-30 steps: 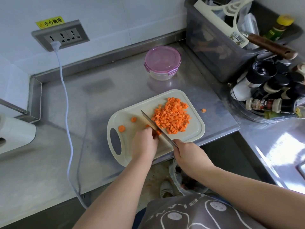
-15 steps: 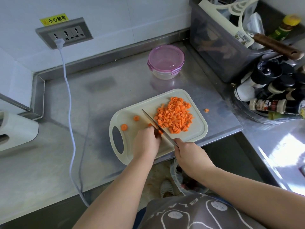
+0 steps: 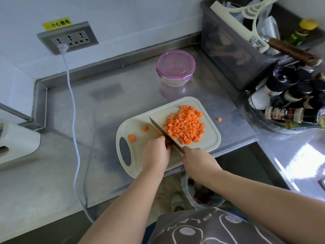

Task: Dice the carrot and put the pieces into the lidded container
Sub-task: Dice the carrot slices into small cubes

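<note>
A pile of diced carrot (image 3: 185, 126) lies on the right half of the cream cutting board (image 3: 209, 136). My right hand (image 3: 197, 160) grips the handle of a knife (image 3: 161, 130) whose blade runs across the board beside the pile. My left hand (image 3: 155, 154) curls over a small carrot piece at the blade; the piece is mostly hidden. Two carrot rounds (image 3: 131, 137) lie on the board's left. The round container (image 3: 175, 67) with its pink lid clipped on stands behind the board.
One carrot bit (image 3: 219, 119) lies on the steel counter right of the board. A grey bin (image 3: 233, 43) of utensils and a basket of spice bottles (image 3: 290, 103) crowd the right. A white cable (image 3: 73, 120) runs down from the wall socket (image 3: 68, 38). A white appliance (image 3: 15, 141) sits at left.
Both hands and the knife stay in almost the same place on the board. The camera has shifted slightly.
</note>
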The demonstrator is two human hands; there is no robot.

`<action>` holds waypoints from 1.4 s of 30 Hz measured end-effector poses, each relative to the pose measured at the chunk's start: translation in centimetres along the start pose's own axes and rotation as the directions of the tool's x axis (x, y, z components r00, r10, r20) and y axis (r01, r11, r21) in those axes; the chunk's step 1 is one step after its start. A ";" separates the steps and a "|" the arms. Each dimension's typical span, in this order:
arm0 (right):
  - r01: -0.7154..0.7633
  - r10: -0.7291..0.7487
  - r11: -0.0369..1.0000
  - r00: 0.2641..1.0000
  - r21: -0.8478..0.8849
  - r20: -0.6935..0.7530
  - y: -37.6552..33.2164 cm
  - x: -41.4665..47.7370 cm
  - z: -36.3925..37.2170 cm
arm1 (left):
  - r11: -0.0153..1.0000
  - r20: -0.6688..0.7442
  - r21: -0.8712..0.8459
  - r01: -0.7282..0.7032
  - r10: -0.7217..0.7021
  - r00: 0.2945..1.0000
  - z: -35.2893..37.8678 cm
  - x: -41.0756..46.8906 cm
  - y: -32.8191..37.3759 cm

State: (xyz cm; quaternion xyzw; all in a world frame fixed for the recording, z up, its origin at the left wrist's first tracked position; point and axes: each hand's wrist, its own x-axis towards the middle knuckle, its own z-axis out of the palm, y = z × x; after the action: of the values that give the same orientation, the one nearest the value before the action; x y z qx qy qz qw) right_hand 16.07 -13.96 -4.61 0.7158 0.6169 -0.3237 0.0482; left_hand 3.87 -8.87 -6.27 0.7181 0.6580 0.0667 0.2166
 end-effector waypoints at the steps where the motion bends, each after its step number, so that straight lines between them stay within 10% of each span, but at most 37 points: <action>1: 0.001 -0.001 1.000 1.000 0.013 -0.014 -0.1 0.1 -0.2 | 1.000 -0.001 0.006 -0.008 0.008 1.000 0.0 0.0 0.0; 11: 0.110 -0.106 0.994 0.961 0.002 -0.256 2.2 0.1 -4.5 | 0.986 0.016 0.116 -0.116 0.115 0.993 0.3 1.6 1.4; 15: 0.103 -0.139 0.986 0.941 -0.128 -0.309 3.7 0.0 -5.1 | 0.977 -0.042 -0.134 -0.164 0.159 0.986 -0.9 1.4 0.6; 21: 0.144 -0.263 0.946 0.864 -0.290 -0.429 5.5 -0.2 -5.5 | 0.883 -0.346 -0.468 0.029 -0.214 0.913 -5.9 2.6 -1.8; 26: 0.158 -0.345 0.902 0.823 -0.401 -0.451 5.8 0.3 -5.3 | 0.920 -0.136 -0.104 -0.378 0.363 0.922 -6.5 3.9 1.3; 30: 0.170 -0.392 0.882 0.783 -0.440 -0.483 5.3 -0.1 -5.8 | 0.873 0.122 0.122 -0.472 0.459 0.880 -4.7 5.2 3.3; 36: 0.166 -0.355 0.891 0.834 -0.422 -0.422 5.5 0.1 -5.6 | 0.924 -0.071 -0.084 -0.372 0.367 0.928 -5.1 6.6 2.2; 39: 0.160 -0.232 0.965 0.893 -0.209 -0.386 5.5 0.2 -5.8 | 0.930 -0.294 -0.319 -0.182 0.086 0.952 -6.2 6.0 -0.1; 42: 0.126 -0.119 0.992 0.934 0.000 -0.336 5.2 0.7 -5.8 | 0.957 -0.204 -0.284 -0.058 -0.001 0.979 -5.9 5.1 -2.5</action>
State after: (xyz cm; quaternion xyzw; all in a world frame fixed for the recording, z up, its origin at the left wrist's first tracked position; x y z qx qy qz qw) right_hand 23.23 -11.91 -2.14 0.7212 0.6559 -0.2060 -0.0851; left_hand -0.05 -2.46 -2.95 0.6779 0.6492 0.2376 0.2499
